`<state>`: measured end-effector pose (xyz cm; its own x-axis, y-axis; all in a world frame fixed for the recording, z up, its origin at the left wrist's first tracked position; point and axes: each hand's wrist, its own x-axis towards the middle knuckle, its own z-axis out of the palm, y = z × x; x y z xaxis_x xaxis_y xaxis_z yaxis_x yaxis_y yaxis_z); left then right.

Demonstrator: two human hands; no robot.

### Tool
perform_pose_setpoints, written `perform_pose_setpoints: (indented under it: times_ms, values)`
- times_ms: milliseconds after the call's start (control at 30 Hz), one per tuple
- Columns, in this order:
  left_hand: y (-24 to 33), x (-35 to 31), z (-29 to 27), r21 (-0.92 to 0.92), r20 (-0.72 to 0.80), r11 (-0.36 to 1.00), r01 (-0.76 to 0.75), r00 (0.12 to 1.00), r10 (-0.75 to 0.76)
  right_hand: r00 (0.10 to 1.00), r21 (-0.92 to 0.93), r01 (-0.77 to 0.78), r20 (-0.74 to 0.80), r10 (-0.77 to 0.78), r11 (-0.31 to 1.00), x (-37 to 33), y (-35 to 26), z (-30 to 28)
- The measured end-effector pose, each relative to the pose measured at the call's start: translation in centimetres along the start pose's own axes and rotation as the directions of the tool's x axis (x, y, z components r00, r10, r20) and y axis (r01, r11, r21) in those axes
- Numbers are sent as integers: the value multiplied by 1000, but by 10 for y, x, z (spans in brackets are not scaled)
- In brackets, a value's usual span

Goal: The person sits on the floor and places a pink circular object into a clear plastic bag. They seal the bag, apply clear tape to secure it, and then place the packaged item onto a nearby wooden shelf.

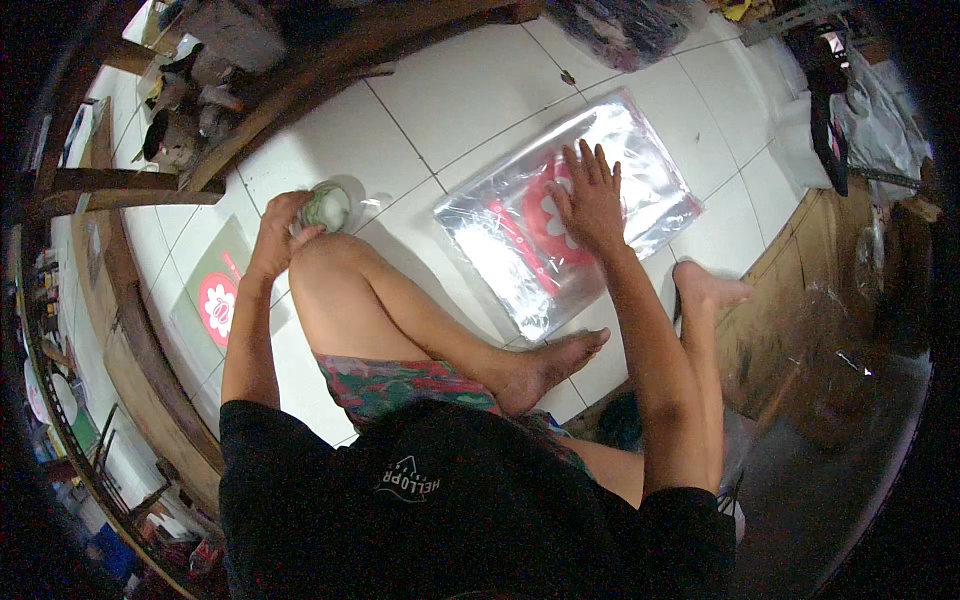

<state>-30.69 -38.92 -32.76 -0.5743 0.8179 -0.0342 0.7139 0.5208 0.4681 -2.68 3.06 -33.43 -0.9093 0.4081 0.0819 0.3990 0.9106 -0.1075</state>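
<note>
My right hand [592, 205] lies flat, fingers spread, on a stack of clear plastic bags [640, 140] printed with a red and white flower design. The stack sits on the floor, tilted across my view, and its shiny surface throws back the light. Beyond my raised knee, my left hand [282, 235] is closed around the near-left side of a round glass [332, 207]. Something pale and greenish shows inside the glass; I cannot make out what it is. Left of that hand, a single clear bag [190, 300] with the same red and white print lies on the floor.
White tiles [400, 120] cover the floor. A wooden beam frame [270, 110] with cluttered objects stands at the far left. A dark plastic-wrapped bundle [625, 30] lies at the back. A brown wooden board [790, 290] and clear plastic [880, 110] are on the right.
</note>
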Motion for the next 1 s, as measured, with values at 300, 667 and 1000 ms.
perform_pose_setpoints:
  times_ms: [300,667,1000]
  values:
    - [5,-16,-13,60,185,992,-113,978,100,962,522,79,-262,71,849,-32,-58,-33]
    - [-5,-13,4,-229,108,971,73,993,-49,986,589,144,-155,-64,795,-15,-128,-41]
    - [31,11,-55,-38,-82,982,-183,980,180,947,683,310,-160,-278,661,69,-214,-22]
